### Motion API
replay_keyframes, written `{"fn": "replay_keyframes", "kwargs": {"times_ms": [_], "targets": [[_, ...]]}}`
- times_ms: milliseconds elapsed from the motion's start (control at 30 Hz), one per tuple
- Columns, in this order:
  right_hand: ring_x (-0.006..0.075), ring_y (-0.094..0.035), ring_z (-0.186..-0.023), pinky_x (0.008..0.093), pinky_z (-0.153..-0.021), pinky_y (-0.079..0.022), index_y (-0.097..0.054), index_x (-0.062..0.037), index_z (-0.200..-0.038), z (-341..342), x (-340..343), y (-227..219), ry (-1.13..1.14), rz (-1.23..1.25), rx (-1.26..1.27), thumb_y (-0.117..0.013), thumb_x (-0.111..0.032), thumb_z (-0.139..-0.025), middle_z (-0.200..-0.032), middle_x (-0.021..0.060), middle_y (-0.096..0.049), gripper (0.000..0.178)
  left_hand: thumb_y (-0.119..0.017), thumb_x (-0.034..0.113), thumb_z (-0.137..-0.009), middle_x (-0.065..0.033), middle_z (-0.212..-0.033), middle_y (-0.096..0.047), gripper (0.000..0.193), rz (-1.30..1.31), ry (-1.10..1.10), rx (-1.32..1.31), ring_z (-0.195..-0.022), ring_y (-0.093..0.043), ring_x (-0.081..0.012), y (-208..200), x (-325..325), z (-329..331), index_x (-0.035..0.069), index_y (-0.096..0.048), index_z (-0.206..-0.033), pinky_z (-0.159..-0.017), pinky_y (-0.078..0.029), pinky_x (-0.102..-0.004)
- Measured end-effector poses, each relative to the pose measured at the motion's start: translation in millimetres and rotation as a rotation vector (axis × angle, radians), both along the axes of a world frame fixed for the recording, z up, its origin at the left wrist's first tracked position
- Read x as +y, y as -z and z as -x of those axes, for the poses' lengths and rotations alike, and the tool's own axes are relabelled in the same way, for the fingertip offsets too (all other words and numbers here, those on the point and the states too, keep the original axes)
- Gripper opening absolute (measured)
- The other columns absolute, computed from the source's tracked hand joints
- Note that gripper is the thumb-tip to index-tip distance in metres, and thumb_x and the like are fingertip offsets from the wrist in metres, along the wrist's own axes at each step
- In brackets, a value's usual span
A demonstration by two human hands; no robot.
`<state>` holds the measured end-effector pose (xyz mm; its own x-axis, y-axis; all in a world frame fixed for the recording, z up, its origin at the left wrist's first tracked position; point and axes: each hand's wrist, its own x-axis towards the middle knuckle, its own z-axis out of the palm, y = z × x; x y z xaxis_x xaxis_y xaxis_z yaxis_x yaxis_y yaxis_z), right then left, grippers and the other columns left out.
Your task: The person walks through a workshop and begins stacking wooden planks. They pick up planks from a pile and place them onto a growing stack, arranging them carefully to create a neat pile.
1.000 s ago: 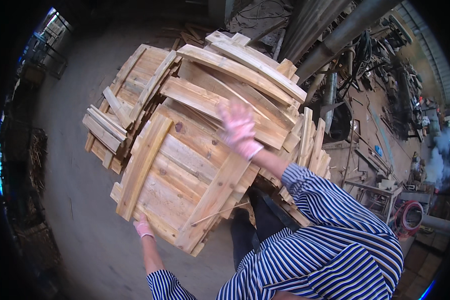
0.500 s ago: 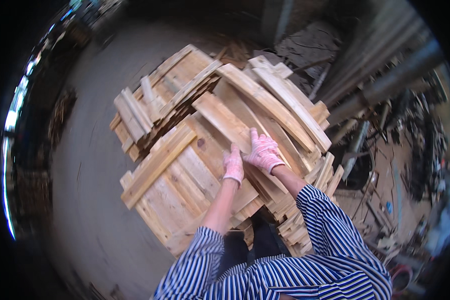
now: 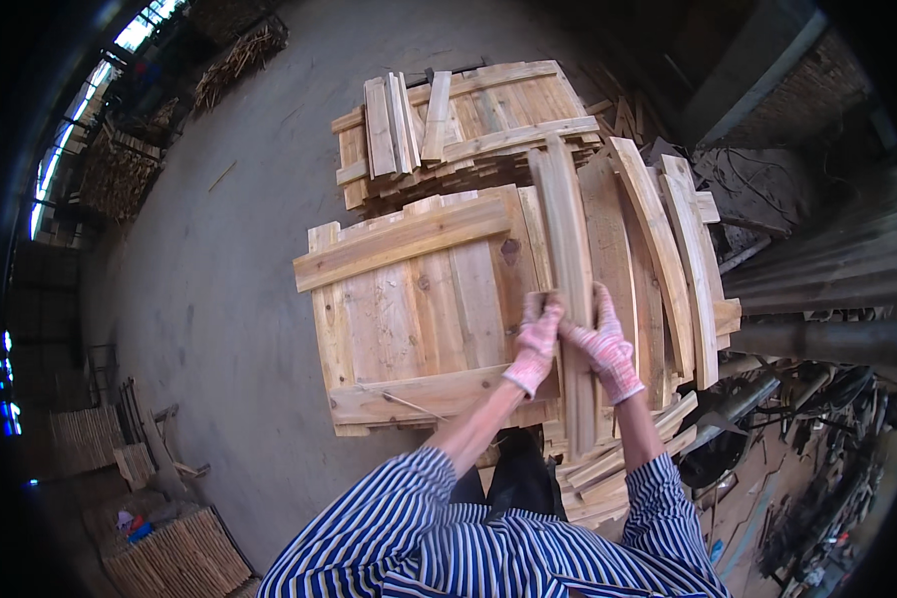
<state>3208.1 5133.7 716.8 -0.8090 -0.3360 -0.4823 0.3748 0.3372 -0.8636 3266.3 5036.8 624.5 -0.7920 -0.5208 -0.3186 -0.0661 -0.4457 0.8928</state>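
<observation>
Head view, biggest first: grey concrete floor (image 3: 219, 259) fills the left half of the shot. On it sits a big stack of wooden panels, w/ the top panel (image 3: 419, 309) made of pale vertical boards held by two cross battens, one near its far edge & one near its near edge. Behind it, a second pile of panels (image 3: 458, 120) w/ a few loose slats lying on top. To the right of the top panel, several curved loose boards (image 3: 668, 249) lie side by side, running away from the person. Further right, dark pipes & machine parts (image 3: 817, 339), too dim to tell apart. Lower left, bundles of thin sticks (image 3: 179, 558) stand near the floor edge.

Long narrow plank (image 3: 566, 249) lies lengthwise on the stack, just right of the top panel, between it & the curved boards. Both hands wear pink-white knit gloves & meet at the plank's near part. Left hand (image 3: 538, 339) is closed round the plank's left edge, fingers curled over it. Right hand (image 3: 603, 339) grips the right edge, fingers wrapped on the wood; the two hands are touching or just beside each other. Striped blue-white sleeves (image 3: 448, 538) come up from the lower edge.
</observation>
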Motion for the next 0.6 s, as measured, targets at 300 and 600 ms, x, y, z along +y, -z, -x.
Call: {"fn": "replay_keyframes", "kwargs": {"times_ms": [300, 600], "targets": [[0.0378, -0.049, -0.136, 0.0440, -0.116, -0.040, -0.026, -0.0060, -0.161, -76, -121, -8, -0.206, 0.060, 0.187, -0.089, -0.034, -0.072, -0.146, 0.0293, -0.049, 0.113, -0.071, 0.035, -0.097, -0.0120, -0.133, -0.063, 0.071, -0.020, -0.140, -0.229, -0.110, -0.064, -0.0206, -42, -163, -114, 0.005, -0.041, -0.153, -0.095, -0.054, -0.0332], [0.0426, -0.055, -0.122, 0.0510, -0.101, -0.046, -0.034, -0.0175, -0.157, -95, -170, 38, -0.420, -0.837, 0.595, -0.083, -0.049, -0.076, -0.138, 0.0275, -0.051, 0.100, -0.088, 0.035, -0.078, -0.0252, -0.148, -0.051, 0.111, 0.424, -0.142, -0.708, -0.131, -0.056, -0.0345, -11, -332, -224, 0.000, -0.021, -0.160, -0.110, -0.046, -0.0411]]}}
